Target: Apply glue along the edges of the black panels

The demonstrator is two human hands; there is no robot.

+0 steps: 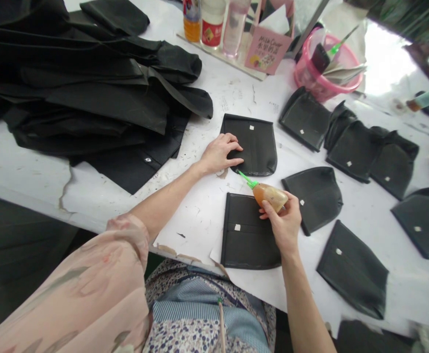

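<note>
One squeeze bottle [269,196] and eight black pouches bearing a white patch are visible; further black folds overlap at right. The bottle is at the centre of the frame, inclined, with amber contents and a green nozzle [247,179]. Its tip is at the lower-left corner of the upper pouch [260,147]; contact cannot be determined. This pouch is flat, with rounded lower corners. The right hand [286,218] has its fingers wrapped around the bottle. The left hand [222,153] has its fingers spread, unclenched, resting on the pouch's left side. The right hand and bottle partly cover the lower pouch [249,245]. On the tabletop [188,215], one black fabric pile [100,88] occupies the upper left. Three drink bottles [212,24], one pink box [268,49] and one pink basket [310,81] stand along the top.
</note>
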